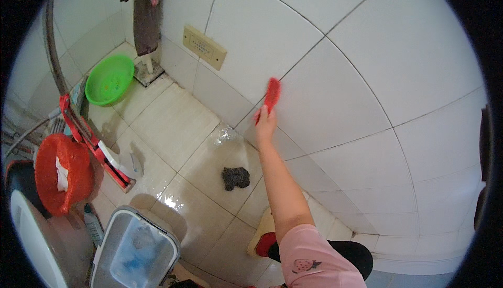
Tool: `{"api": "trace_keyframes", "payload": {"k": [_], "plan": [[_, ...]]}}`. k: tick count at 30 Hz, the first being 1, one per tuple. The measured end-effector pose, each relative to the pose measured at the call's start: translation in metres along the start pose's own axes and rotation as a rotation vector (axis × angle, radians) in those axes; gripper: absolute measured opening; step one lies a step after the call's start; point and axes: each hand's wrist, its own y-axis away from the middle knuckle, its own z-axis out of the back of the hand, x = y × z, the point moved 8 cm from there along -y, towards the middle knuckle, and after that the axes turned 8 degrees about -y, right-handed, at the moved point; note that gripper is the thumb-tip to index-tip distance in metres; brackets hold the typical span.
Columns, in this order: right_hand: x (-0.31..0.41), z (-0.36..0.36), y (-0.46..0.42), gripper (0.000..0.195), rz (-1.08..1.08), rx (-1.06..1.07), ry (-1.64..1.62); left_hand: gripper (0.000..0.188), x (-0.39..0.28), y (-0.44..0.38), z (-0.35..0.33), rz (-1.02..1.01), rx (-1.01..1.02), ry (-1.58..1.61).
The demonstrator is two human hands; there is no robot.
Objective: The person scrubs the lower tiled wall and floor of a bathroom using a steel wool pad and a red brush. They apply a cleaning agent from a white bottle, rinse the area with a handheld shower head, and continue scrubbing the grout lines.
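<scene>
In my right hand [266, 125] is a red plastic scrub brush [272, 93], gripped by its handle and held at the white tiled wall [243, 85] near a grout line. The brush looks slightly blurred, and its bristles are hidden. My right forearm reaches up from a pink sleeve with a strawberry print. My left hand is out of view. Below the brush, on the wet beige floor tiles [204, 209], lies a dark scouring pad [235, 178]. A cream wall plate [204, 47] bearing writing is fixed to the wall, up and left of the brush.
A lidded container [137, 248] stands at the lower left beside a bottle [93, 224] and a white basin [35, 244]. Farther left are an orange bucket [49, 178], a red-headed mop [88, 135] and a green basin [110, 80]. A foot [265, 243] shows below.
</scene>
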Motion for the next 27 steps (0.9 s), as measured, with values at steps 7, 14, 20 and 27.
{"api": "trace_keyframes", "payload": {"k": [7, 14, 20, 27], "plan": [[-0.016, -0.011, -0.006, 0.025, -0.034, 0.03, -0.245, 0.037, 0.006, -0.012, -0.008, 0.16, 0.07, -0.023], [-0.018, -0.024, 0.013, 0.03, -0.221, 0.023, -0.421, 0.036, 0.015, -0.031, -0.009, 0.177, 0.091, -0.165], [-0.002, -0.04, 0.004, 0.031, -0.198, -0.03, -0.538, 0.035, 0.03, -0.038, -0.011, 0.262, 0.11, -0.295], [0.019, -0.035, -0.003, 0.031, -0.036, -0.105, -0.446, 0.036, 0.048, -0.043, -0.018, 0.266, 0.147, -0.285]]}}
